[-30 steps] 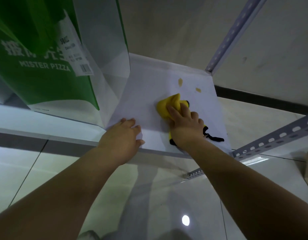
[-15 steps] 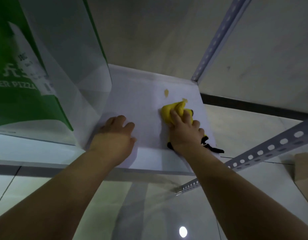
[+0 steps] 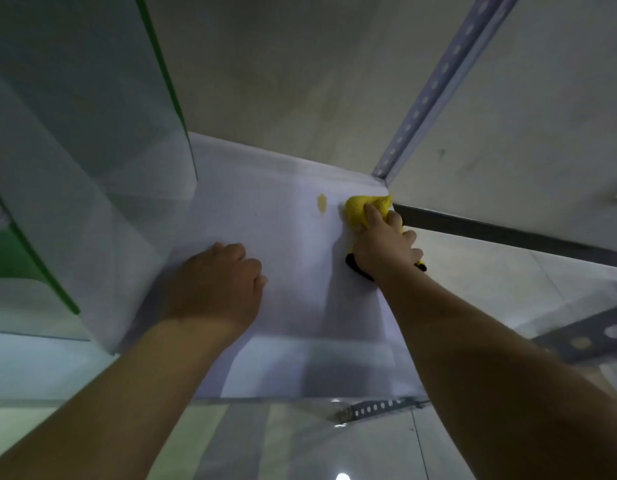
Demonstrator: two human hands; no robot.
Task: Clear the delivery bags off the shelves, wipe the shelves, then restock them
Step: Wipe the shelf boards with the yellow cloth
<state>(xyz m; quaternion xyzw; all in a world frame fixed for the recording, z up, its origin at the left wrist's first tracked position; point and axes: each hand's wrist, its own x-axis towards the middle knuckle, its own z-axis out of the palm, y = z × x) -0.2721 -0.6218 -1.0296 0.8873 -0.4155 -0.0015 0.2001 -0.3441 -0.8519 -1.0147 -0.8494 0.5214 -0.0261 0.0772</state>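
The right hand (image 3: 386,247) grips a yellow cloth (image 3: 364,209) with black trim and presses it onto the white shelf (image 3: 282,358) at the far right corner. The fingers are curled over the bunched cloth and lie close together; the thumb is hidden. The cloth sits at the foot of the perforated upright post (image 3: 438,84). A small tan stain (image 3: 321,203) marks the shelf surface just left of the cloth, apart from it. The left hand (image 3: 217,285) rests palm-down on the middle of the shelf and holds nothing; its fingers are bent at the knuckles and pressed together. A green and white delivery bag (image 3: 75,168) stands upright on the left part of the shelf, its pale side panel just beside the left hand; contact between them cannot be determined. A perforated angle bar (image 3: 369,408) runs below the front right corner of the shelf, above the tiled floor (image 3: 507,296).
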